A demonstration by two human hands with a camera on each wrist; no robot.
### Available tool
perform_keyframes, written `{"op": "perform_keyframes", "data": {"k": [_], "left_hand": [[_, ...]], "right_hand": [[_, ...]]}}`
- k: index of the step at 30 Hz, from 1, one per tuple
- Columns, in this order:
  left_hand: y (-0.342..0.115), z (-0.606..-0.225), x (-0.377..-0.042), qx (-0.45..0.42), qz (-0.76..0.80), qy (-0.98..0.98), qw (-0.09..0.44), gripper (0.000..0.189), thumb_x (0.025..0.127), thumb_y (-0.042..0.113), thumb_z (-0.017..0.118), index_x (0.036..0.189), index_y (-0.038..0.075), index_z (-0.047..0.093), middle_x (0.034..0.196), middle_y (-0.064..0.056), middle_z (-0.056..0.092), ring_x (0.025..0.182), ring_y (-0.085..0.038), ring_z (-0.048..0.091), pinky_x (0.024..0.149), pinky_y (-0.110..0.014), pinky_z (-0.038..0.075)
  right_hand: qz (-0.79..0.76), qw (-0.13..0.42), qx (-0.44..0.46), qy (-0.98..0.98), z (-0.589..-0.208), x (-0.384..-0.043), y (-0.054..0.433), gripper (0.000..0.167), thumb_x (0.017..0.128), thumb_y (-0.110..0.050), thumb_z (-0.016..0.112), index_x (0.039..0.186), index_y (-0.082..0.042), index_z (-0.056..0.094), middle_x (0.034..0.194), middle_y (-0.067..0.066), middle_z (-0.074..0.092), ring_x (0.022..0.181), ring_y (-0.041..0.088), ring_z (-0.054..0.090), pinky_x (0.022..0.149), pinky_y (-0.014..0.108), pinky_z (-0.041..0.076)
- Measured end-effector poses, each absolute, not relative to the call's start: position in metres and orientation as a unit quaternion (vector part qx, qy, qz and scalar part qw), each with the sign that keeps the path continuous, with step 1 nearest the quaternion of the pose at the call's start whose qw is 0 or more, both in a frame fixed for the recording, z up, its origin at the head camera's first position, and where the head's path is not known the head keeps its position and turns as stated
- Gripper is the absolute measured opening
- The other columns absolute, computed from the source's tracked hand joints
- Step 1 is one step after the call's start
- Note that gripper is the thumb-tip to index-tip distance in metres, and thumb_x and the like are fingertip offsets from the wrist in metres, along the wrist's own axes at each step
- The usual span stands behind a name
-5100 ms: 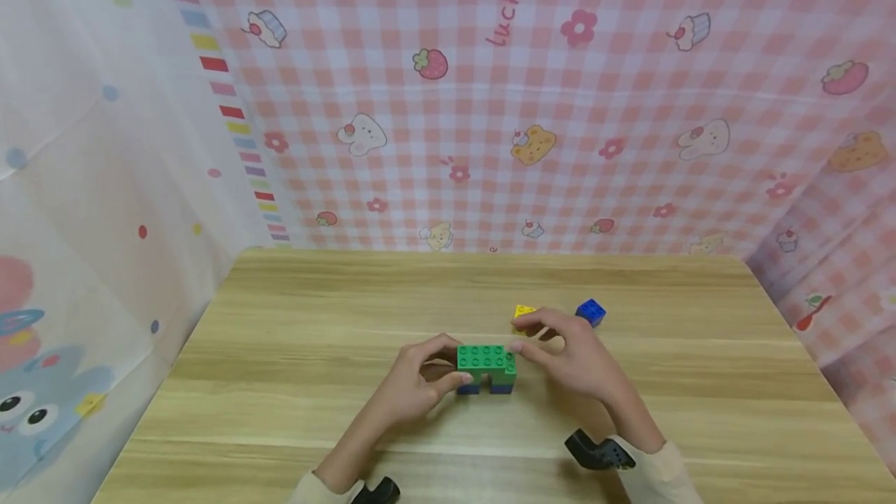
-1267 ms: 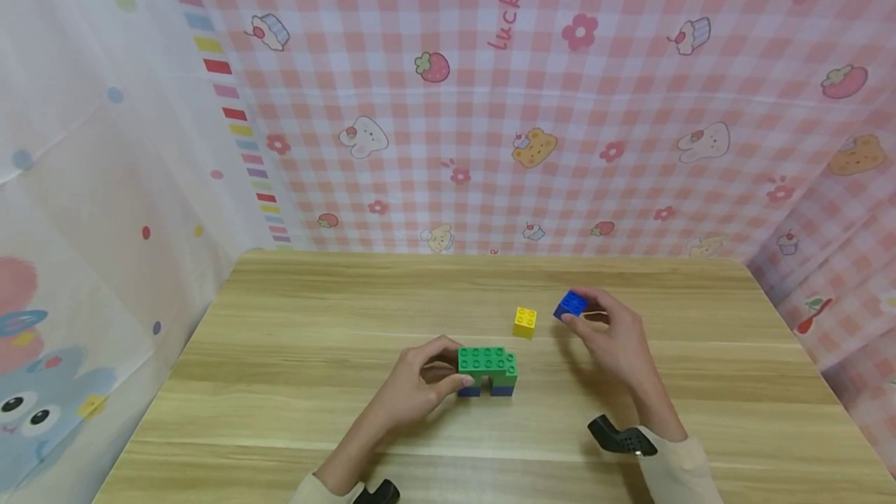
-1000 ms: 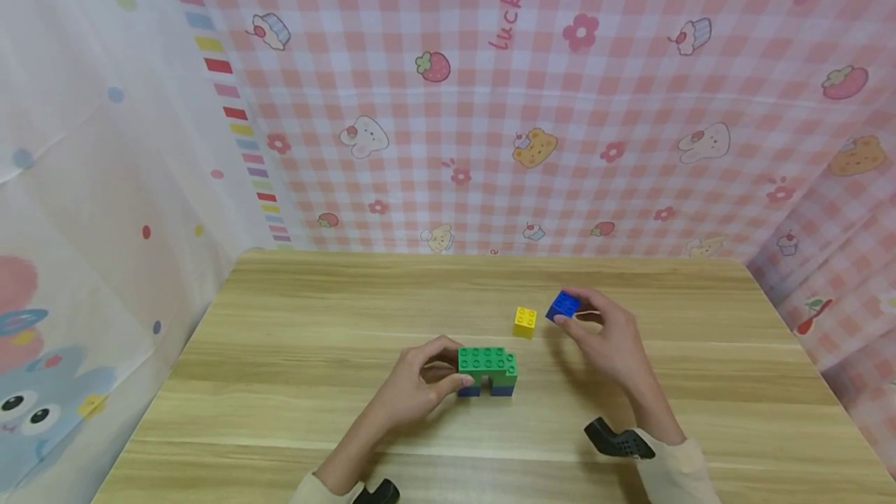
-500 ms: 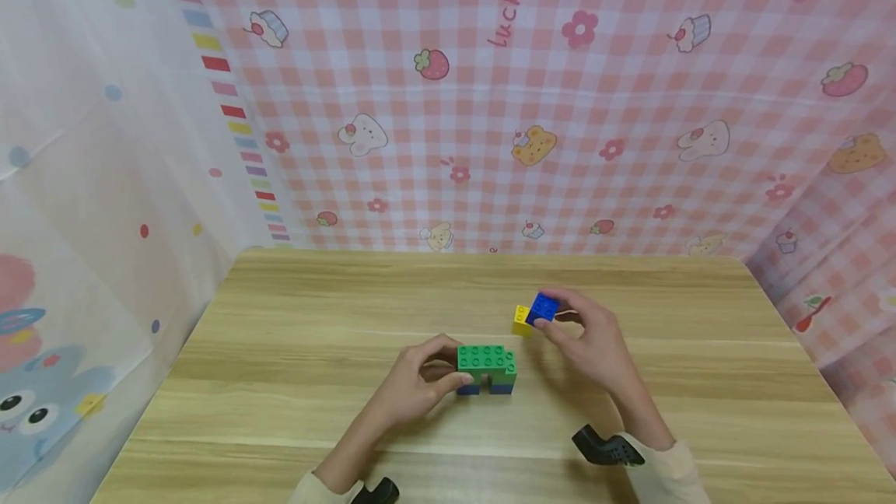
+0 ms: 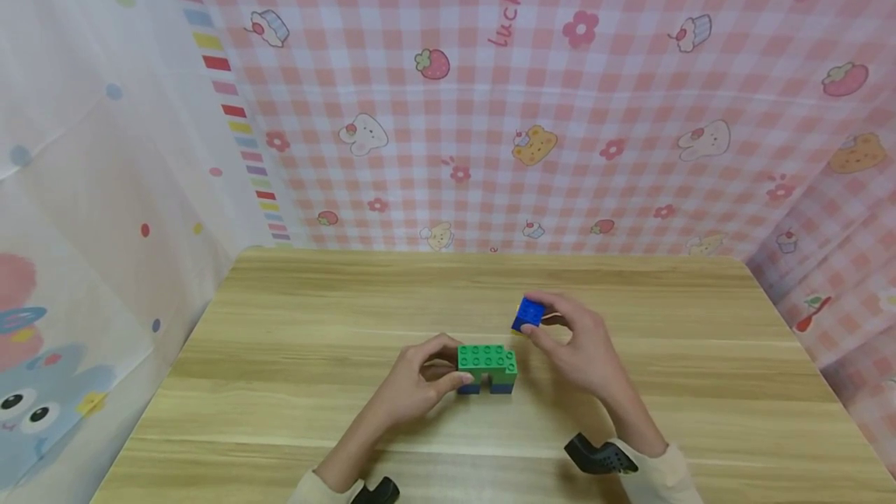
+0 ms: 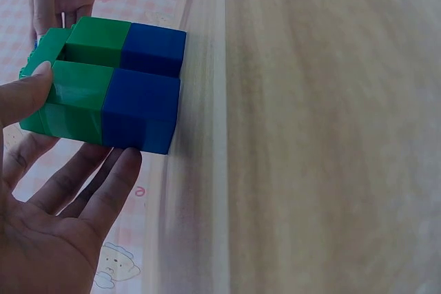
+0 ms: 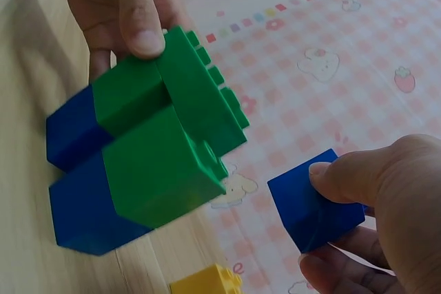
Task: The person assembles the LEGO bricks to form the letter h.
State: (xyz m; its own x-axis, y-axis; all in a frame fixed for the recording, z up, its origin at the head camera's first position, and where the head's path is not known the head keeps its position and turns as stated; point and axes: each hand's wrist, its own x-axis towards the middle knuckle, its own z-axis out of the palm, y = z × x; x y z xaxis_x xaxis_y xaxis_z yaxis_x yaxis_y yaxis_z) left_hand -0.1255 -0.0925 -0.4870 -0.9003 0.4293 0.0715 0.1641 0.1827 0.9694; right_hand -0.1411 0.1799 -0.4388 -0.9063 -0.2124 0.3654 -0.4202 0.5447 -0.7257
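Note:
My left hand [image 5: 414,384] grips the left end of a toy-brick structure [image 5: 483,358], thumb on its front. Green bricks [image 6: 77,98] form its top and upper legs, and blue bricks [image 6: 141,108] are the feet of its two legs. To the right and farther back, my right hand [image 5: 577,337] pinches a loose blue brick [image 7: 313,201] between thumb and fingers, studs up in the head view. A yellow brick [image 7: 207,281] is almost covered by that blue brick in the head view; in the right wrist view a gap shows between the two.
The wooden table [image 5: 294,317] reaches back to a pink checked cloth [image 5: 420,99] hanging behind it. Another pale patterned cloth [image 5: 105,177] hangs along the left side. Black wrist devices [image 5: 598,453] sit at both cuffs.
My right hand left the structure's right end, picked up the blue brick at the back right and carried it left over the yellow brick. My left hand kept hold of the structure.

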Motion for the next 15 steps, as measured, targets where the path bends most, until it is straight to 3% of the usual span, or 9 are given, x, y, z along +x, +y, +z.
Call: {"op": "perform_keyframes", "data": {"k": [10,15], "left_hand": [[-0.093,-0.489,-0.126,0.196,0.606,0.763,0.110,0.024,0.093,0.017,0.078,0.114,0.022,0.068,0.114,-0.002,0.072,0.107,-0.019,0.071,0.098,-0.025,0.058],[-0.094,-0.489,-0.127,0.200,0.609,0.760,0.110,0.024,0.092,0.016,0.078,0.114,0.022,0.068,0.114,-0.001,0.072,0.107,-0.019,0.071,0.098,-0.026,0.059]], "right_hand": [[0.445,0.105,0.195,-0.868,-0.436,-0.134,0.167,0.042,0.093,-0.015,0.077,0.134,-0.018,0.066,0.122,0.003,0.071,0.103,0.019,0.069,0.090,0.043,0.062],[0.455,0.099,0.211,-0.859,-0.436,-0.132,0.161,0.042,0.093,-0.015,0.077,0.133,-0.018,0.066,0.120,0.003,0.071,0.103,0.018,0.069,0.091,0.048,0.062]]}}
